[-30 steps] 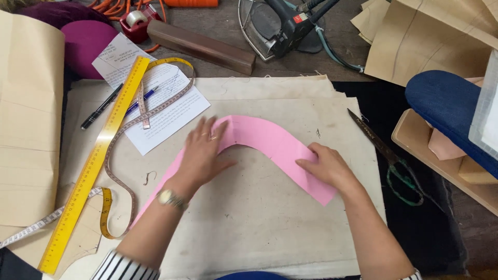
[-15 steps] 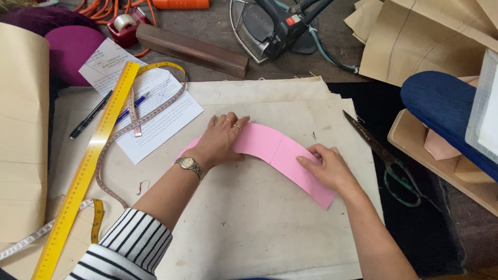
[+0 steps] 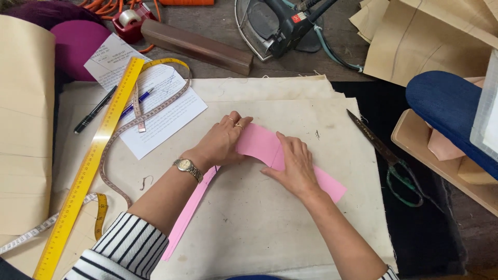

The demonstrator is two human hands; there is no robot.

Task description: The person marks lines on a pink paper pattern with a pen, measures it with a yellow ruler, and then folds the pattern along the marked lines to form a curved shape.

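Surface: cream cloth (image 3: pixel 270 218) over a cluttered workbench
Left hand (image 3: pixel 224 141): flat, fingers spread, pressing pink paper piece (image 3: pixel 259 142)
Right hand (image 3: pixel 296 165): flat on it too (nothing gripped)

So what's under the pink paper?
The pink paper lies on a cream cloth that spreads out all around it. Both hands, left hand and right hand, press on top, hiding its middle.

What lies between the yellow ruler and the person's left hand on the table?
In the head view, the measuring tape and a white printed sheet lie between the yellow ruler and the left hand, then bare cream cloth.
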